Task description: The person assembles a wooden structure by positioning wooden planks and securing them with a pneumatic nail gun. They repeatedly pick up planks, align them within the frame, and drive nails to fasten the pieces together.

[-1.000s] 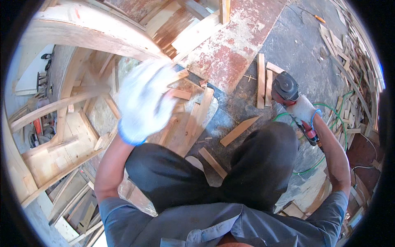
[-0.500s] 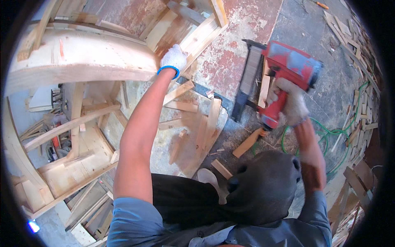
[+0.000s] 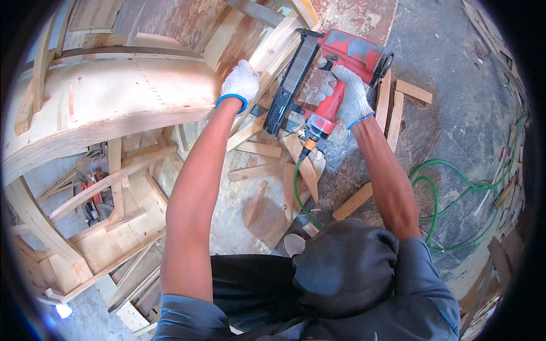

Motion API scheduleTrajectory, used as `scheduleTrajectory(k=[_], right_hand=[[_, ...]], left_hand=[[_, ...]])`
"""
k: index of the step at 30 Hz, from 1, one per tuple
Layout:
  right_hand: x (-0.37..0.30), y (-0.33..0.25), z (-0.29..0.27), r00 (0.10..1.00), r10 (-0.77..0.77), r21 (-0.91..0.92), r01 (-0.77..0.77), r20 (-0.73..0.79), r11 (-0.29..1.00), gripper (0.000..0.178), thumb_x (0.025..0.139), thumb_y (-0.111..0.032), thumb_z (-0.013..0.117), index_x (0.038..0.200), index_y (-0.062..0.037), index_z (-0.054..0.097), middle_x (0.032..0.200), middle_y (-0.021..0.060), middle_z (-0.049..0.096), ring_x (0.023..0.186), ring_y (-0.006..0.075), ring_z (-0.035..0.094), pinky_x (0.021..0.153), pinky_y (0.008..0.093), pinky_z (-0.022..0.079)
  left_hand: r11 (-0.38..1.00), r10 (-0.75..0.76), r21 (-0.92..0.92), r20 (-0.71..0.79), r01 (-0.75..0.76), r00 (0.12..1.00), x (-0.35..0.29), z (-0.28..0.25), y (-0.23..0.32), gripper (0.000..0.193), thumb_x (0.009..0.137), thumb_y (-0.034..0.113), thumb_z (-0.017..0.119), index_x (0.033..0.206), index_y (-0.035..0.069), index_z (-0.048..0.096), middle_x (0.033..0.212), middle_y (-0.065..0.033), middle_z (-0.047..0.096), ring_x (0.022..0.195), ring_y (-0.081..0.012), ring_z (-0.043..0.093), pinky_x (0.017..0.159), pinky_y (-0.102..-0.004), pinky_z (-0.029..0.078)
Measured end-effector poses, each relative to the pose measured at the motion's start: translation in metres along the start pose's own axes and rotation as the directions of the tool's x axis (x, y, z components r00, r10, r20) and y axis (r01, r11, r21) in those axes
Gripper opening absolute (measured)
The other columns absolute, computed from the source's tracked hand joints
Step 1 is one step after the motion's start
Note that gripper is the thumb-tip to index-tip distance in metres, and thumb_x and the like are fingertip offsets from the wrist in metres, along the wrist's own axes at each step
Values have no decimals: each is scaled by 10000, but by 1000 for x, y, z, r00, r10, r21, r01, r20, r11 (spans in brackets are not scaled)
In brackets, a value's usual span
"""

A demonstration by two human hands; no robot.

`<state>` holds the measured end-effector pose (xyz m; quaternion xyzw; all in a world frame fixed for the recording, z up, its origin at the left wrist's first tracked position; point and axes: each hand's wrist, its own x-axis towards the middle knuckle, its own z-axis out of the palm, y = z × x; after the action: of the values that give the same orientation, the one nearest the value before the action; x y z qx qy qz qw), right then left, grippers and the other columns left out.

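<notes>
My left hand [image 3: 241,82], in a white knit glove with a blue cuff, is closed on the edge of a wooden frame [image 3: 165,85] at the upper left. A curved plywood panel runs from that hand to the left. In my right hand [image 3: 354,94], gloved too, is a red pneumatic nail gun [image 3: 354,52], my fingers wrapped round its handle. Its long dark magazine [image 3: 293,79] slants beside the frame's pale rail [image 3: 276,48]. Whether the nose touches the wood I cannot tell. A green air hose [image 3: 297,184] hangs from the handle's orange fitting.
Loose wood offcuts [image 3: 259,149] lie on the floor below the frame, with more at the right [image 3: 395,113]. Hose loops [image 3: 435,196] cross the floor at the right. Another wooden frame [image 3: 108,227] stands at the lower left. Scrap wood is piled along the far right.
My right hand has brought the nail gun left, up against or close to the frame's rail. My left hand keeps its place on the frame. The view has shifted slightly.
</notes>
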<state>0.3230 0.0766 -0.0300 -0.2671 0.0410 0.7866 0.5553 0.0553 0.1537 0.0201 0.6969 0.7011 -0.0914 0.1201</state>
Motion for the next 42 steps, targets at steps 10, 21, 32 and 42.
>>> scheduleTrajectory(k=[10,21,32,42], right_hand=[[-6,-5,0,999,32,102,-29,-28,994,103,943,-198,619,935,-110,564,696,13,504,570,189,506,555,403,479],[-4,-3,-31,997,-6,173,-7,71,985,149,937,-218,649,981,-108,559,703,18,518,584,192,524,562,397,485],[6,-15,-29,999,-49,156,48,4,987,158,944,-235,638,921,-120,533,709,16,508,595,195,528,571,412,490],[10,-11,-28,1000,-16,195,11,26,981,154,958,-246,612,926,-131,515,711,11,506,600,194,533,577,416,497]], left_hand=[[999,-40,26,27,39,999,-4,-9,10,456,970,358,562,1174,-46,509,1172,-360,635,1088,-495,640,953,-560,502],[999,-39,37,37,38,999,0,-7,6,461,973,366,556,1178,-44,511,1171,-348,641,1102,-488,637,957,-561,499],[999,-31,24,18,31,999,-4,-6,5,440,970,359,567,1163,-31,509,1154,-351,643,1099,-498,630,947,-566,497],[999,-44,19,32,44,999,-2,-7,5,444,971,359,569,1171,-33,509,1178,-349,636,1107,-497,627,952,-566,495]])
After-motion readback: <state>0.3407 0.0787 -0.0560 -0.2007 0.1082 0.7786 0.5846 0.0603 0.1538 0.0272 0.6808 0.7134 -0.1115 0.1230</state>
